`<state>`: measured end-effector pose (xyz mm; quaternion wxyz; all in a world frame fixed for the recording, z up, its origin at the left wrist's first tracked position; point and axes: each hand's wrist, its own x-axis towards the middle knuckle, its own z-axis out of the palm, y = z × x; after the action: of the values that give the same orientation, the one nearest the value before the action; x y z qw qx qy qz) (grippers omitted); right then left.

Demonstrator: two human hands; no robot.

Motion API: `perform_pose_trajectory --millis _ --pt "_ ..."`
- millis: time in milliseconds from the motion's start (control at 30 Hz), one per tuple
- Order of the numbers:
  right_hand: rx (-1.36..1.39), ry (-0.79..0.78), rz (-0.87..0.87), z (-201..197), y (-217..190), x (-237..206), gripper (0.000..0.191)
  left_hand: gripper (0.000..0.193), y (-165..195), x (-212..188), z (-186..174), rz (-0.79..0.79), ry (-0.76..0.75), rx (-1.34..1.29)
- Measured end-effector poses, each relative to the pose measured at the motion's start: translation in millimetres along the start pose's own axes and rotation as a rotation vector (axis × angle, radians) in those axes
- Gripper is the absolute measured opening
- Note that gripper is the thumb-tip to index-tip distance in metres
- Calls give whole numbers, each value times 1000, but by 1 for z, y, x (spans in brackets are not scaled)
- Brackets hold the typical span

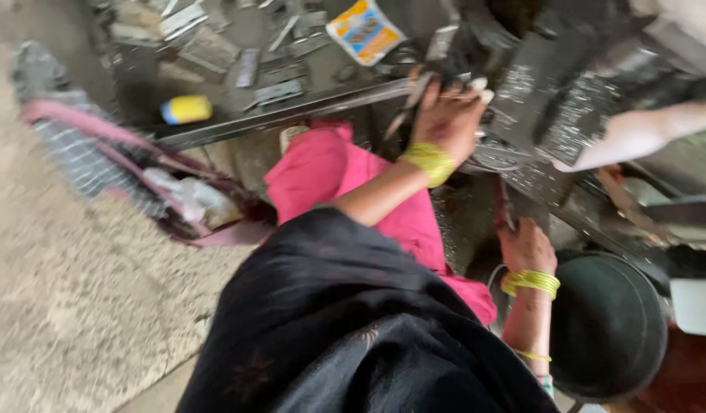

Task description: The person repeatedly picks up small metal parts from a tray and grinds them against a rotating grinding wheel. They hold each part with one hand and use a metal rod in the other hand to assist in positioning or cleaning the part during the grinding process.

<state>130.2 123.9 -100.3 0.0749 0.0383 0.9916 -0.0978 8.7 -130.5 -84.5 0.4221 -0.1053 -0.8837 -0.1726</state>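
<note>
The view is blurred. My left hand (445, 118), with yellow bangles at the wrist, is stretched forward and closed on small flat metal pieces (414, 95) at the edge of a dark machine bed (536, 99). My right hand (526, 246), also with yellow bangles, is lower down beside a dark round pan (607, 329). It grips a thin dark rod (506, 205) that points up toward the machine. Pink clothing and a black shawl cover my lap.
Another person's pale arm (644, 131) reaches in from the right over the machine. A checked bag with pink trim (100, 157) lies on the floor at left. Behind a long metal bar (291, 113) lie several metal strips, a yellow cylinder (186, 109) and an orange-and-blue packet (365, 30).
</note>
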Motion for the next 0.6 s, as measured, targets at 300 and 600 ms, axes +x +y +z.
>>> perform_pose_trajectory --millis 300,600 --pt "68 -112 18 -2 -4 13 51 36 -262 -70 -150 -411 -387 618" --pt "43 376 -244 -31 -53 -19 39 21 -250 -69 -166 -391 -290 401"
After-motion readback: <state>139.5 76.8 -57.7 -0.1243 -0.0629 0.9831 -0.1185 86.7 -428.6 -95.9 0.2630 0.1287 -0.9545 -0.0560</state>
